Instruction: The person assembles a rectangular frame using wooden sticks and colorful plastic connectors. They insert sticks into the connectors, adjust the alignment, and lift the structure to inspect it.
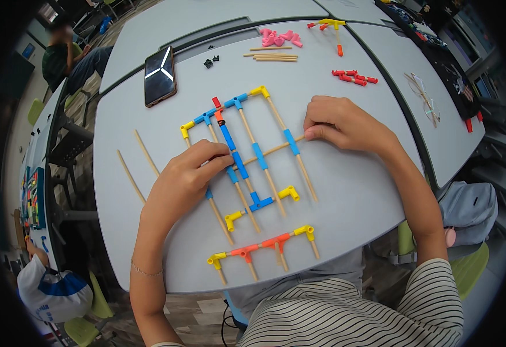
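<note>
A flat frame of wooden sticks joined by blue and yellow plastic connectors lies before me. A thin crossing stick [277,148] runs through its blue connectors [260,156]. My right hand [345,124] is closed in a pinch on that stick's right end. My left hand [186,176] is closed at the frame's left side, fingertips on a blue connector [232,174] that they partly hide. Along the frame's middle runs a bar of darker blue tubes [228,139] with a red tip. Nearer me sits a separate piece with orange connectors [276,240] and yellow elbows [305,230].
Loose sticks [130,175] lie left of my left hand. Farther off are a phone [160,76], small black parts [211,61], spare sticks [273,57], pink connectors [279,38], red connectors [354,77] and a yellow-red piece [332,24]. Glasses [425,101] rest on the right-hand table.
</note>
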A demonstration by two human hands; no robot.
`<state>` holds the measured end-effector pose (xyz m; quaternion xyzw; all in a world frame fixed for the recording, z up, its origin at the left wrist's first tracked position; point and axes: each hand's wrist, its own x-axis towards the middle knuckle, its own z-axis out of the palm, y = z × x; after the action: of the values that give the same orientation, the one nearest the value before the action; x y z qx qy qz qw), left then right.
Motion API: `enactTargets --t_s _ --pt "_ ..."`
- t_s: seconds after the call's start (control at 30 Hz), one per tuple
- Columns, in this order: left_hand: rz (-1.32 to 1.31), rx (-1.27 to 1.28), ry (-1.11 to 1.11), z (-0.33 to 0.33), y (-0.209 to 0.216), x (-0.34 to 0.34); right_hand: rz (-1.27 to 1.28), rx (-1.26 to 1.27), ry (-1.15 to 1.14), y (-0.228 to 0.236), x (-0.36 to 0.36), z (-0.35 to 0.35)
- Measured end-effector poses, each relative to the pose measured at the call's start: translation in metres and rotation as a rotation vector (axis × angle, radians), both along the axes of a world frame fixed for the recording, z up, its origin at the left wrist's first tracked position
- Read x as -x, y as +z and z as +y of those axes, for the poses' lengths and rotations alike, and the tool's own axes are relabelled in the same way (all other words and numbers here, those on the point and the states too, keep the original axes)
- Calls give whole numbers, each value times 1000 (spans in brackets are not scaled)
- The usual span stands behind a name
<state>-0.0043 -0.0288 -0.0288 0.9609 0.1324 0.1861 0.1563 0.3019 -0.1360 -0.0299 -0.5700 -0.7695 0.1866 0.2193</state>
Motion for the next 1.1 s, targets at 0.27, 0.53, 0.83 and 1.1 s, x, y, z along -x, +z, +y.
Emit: enactTargets --t_s 0.27,0.53,0.83,1.1 --pt "9 -23 11 5 0 -1 87 93 -104 14 5 2" --pt "-14 -60 -17 6 -2 -3 28 1 41 -2 -4 5" --pt "-14 101 43 5 8 1 119 139 -45 9 5 4" --pt "283 332 140 15 43 23 110 159 -89 9 -4 5"
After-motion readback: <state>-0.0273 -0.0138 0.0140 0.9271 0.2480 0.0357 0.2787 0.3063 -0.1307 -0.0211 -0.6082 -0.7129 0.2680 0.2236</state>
